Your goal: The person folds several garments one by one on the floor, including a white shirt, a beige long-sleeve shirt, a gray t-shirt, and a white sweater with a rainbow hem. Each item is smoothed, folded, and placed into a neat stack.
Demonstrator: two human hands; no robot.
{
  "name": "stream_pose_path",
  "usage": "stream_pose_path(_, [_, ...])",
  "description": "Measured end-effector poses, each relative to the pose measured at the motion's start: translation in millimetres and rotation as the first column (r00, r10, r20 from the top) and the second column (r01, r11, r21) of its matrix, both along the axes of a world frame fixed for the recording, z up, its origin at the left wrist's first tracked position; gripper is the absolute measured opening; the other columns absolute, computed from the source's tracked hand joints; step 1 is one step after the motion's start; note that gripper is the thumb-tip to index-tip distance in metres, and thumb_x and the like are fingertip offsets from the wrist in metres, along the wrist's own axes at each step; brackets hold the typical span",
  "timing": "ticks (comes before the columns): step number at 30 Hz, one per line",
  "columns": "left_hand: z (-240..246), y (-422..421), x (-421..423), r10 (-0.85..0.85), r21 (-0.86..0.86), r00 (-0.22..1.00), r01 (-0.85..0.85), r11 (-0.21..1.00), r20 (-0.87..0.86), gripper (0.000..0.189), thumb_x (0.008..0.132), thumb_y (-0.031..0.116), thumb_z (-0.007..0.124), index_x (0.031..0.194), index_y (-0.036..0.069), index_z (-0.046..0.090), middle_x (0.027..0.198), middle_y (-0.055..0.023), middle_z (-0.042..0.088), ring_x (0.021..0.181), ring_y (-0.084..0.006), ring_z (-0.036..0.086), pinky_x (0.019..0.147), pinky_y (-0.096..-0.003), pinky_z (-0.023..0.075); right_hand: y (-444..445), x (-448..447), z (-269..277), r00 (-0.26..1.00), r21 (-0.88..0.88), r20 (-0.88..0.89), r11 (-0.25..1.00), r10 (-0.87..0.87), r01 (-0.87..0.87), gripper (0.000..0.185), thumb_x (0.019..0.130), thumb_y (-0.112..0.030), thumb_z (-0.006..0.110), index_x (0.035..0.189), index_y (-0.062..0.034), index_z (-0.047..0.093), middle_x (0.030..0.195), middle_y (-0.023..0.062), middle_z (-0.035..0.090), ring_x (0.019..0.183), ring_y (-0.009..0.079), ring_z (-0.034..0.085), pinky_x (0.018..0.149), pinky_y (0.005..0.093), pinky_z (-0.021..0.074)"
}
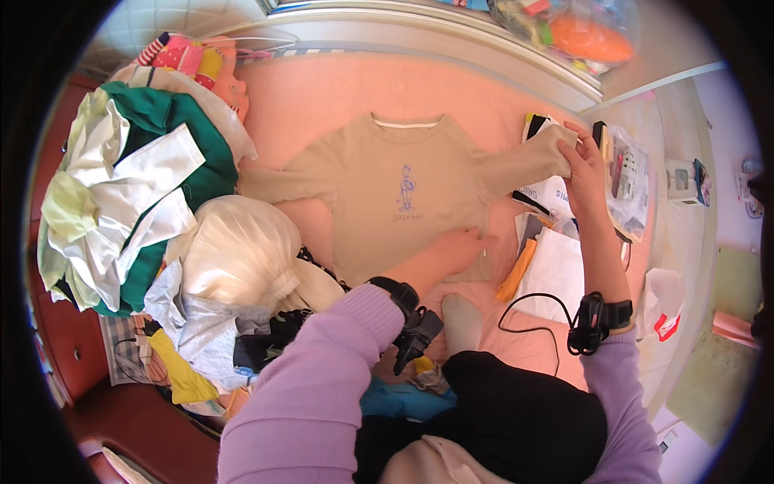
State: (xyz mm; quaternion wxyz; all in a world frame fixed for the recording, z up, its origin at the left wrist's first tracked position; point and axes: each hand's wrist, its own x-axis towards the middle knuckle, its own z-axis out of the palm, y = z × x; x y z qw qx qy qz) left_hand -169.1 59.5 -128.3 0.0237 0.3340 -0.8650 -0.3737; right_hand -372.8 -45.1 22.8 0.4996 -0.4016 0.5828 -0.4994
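A tan long-sleeved top (393, 163) with a blue figure and lettering on its chest lies spread out, neckline away from me. My right hand (583, 160) grips the cuff of the sleeve on the right and holds it slightly raised. Low on the top's right side rests my left hand (465, 248), its fingers close to the side seam and a small white tag; whether they pinch the cloth I cannot tell. The other sleeve stretches left towards a clothes pile.
Under the top is a pink bed sheet (302, 91). Heaped at left are green cloth (208, 139), white garments (163, 157) and a cream garment (236, 248). Folded clothes (550, 266), a black cable (538, 296) and a clear plastic package (629, 181) lie at right.
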Motion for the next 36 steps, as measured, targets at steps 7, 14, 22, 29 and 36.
stream_pose_path(7, [2.0, -1.8, -33.2, 0.002, -0.019, 0.975, 0.003, 1.0, 0.223, 0.025, 0.089, 0.012, 0.048, 0.111, 0.015, 0.06, 0.101, -0.011, 0.064, 0.098, -0.0319, 0.063, 0.081, -0.0397, 0.0524, -4.4, 4.3, 0.3, 1.0, 0.01, 0.024, 1.0, -0.001, 0.001, 0.039, 0.09, -0.006, 0.062, 0.128, -0.0066, 0.052, 0.109, 0.0062, 0.062, 0.097, 0.0132, 0.061, 0.081, 0.0268, 0.0502])
stream_pose_path(14, [-27.9, -0.8, -13.9, 0.182, 0.079, 0.971, -0.172, 0.982, -0.154, 0.012, 0.081, 0.007, 0.058, 0.093, 0.007, 0.06, 0.09, -0.0109, 0.065, 0.086, -0.0312, 0.065, 0.072, -0.0419, 0.0509, -10.4, 7.9, 7.4, 0.995, 0.025, 0.091, 0.999, -0.033, 0.031, 0.041, 0.09, -0.006, 0.062, 0.13, -0.0064, 0.051, 0.113, 0.0062, 0.061, 0.097, 0.014, 0.061, 0.081, 0.0274, 0.05])
stream_pose_path(22, [-30.4, 2.5, 24.3, 0.448, 0.547, 0.824, -0.211, 0.811, -0.347, 0.015, 0.073, -0.006, 0.059, 0.085, 0.003, 0.056, 0.079, -0.0042, 0.06, 0.075, -0.0131, 0.059, 0.068, -0.0274, 0.0493, -21.4, 47.6, 21.3, 0.99, -0.039, 0.097, 0.995, 0.1, -0.096, 0.038, 0.09, -0.005, 0.061, 0.127, -0.0068, 0.053, 0.101, 0.0025, 0.062, 0.088, 0.0099, 0.06, 0.072, 0.0261, 0.0501])
stream_pose_path(29, [-22.7, 12.4, 47.0, 0.619, 0.822, 0.732, -0.146, 0.55, -0.284, 0.015, 0.078, -0.008, 0.055, 0.086, 0.005, 0.055, 0.08, -0.0016, 0.06, 0.077, -0.0092, 0.057, 0.074, -0.0244, 0.0487, -43.2, 136.2, 17.7, 0.956, -0.118, -0.052, 0.949, 0.288, -0.292, 0.038, 0.09, -0.011, 0.062, 0.127, -0.0073, 0.054, 0.109, 0.0022, 0.06, 0.095, 0.0107, 0.059, 0.076, 0.0259, 0.0497])
stream_pose_path(36, [-15.9, 23.1, 74.6, 0.846, 0.972, 0.483, -0.171, -0.163, 0.227, 0.012, 0.086, -0.001, 0.057, 0.096, 0.005, 0.053, 0.092, -0.0056, 0.063, 0.088, -0.0152, 0.062, 0.085, -0.0323, 0.0521, -59.6, 200.1, -26.1, 0.743, -0.081, -0.103, 0.739, 0.661, -0.669, 0.041, 0.093, -0.017, 0.06, 0.132, -0.0073, 0.052, 0.127, 0.0091, 0.057, 0.104, 0.0165, 0.06, 0.088, 0.0295, 0.0503])
